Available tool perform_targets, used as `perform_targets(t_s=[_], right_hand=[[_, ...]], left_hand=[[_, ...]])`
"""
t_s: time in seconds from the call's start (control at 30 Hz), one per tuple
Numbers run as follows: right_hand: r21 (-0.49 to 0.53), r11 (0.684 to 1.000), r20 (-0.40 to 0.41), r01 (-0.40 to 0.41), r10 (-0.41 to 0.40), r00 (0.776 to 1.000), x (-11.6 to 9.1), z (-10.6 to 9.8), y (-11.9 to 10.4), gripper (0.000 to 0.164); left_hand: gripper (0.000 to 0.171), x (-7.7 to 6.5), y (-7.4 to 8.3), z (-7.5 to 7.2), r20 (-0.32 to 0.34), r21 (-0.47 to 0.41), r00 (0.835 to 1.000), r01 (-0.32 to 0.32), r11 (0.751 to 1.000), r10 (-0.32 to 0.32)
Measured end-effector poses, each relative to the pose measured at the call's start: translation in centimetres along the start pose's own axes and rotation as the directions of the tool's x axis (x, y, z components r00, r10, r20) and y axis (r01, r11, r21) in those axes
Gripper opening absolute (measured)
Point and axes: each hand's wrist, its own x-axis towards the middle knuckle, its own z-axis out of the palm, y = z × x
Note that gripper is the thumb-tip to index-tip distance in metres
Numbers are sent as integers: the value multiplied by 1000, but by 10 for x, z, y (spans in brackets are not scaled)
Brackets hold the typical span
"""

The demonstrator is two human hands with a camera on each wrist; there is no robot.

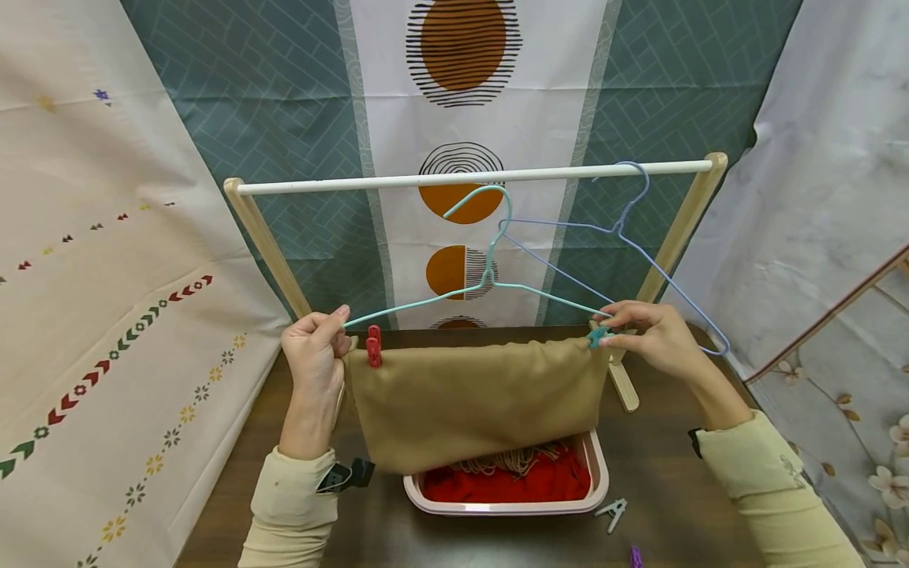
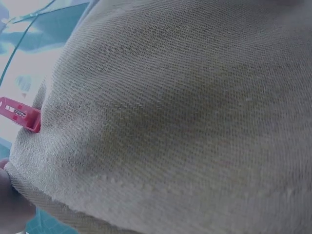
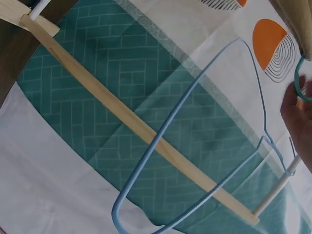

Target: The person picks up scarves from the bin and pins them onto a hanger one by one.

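A tan cloth [image 1: 476,402] hangs along the bottom of a mint-green hanger [image 1: 415,304], whose hook overlaps the rack's bar in the head view. My left hand [image 1: 315,355] grips the hanger's left end at the cloth's corner. Just inside it, a red clothespin [image 1: 374,351] stands clipped on the cloth's top edge. At the other end, my right hand [image 1: 656,339] pinches a teal clothespin [image 1: 596,338] at the cloth's right corner. Cloth fills most of the left wrist view, with the red clothespin [image 2: 22,114] at its side. The hanger's lower bar is hidden by the cloth.
Behind the hands stands a wooden rack with a white bar [image 1: 341,184]. A blue hanger [image 1: 663,272] hangs on it at the right. Beneath the cloth sits a pale pink basin [image 1: 504,510] holding red fabric [image 1: 497,485]. Grey [image 1: 612,513] and purple [image 1: 635,558] clothespins lie nearby.
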Motion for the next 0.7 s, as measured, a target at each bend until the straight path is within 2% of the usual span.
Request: perform_targets(t_s=[0.13,0.33,0.5,0.57,0.7], right_hand=[[5,1000,-7,3,-3,1000,0,2,5,17],[-74,995,-26,69,-71,997,-1,7,4,23],[-128,985,-3,114,-115,993,-3,3,0,31],[-107,988,21,112,-110,994,-3,1,-4,35],[-3,996,58,89,-88,994,-2,-3,-12,43]], left_hand=[[39,-1,1,2,1,-10,1000,-4,1000,4],[39,-1,3,3,1,13,1000,-8,1000,8],[39,1,5,2,8,30,1000,3,1000,-4],[39,2,7,2,-1,32,1000,23,999,-23],[41,3,8,-1,-14,33,998,60,998,-60]])
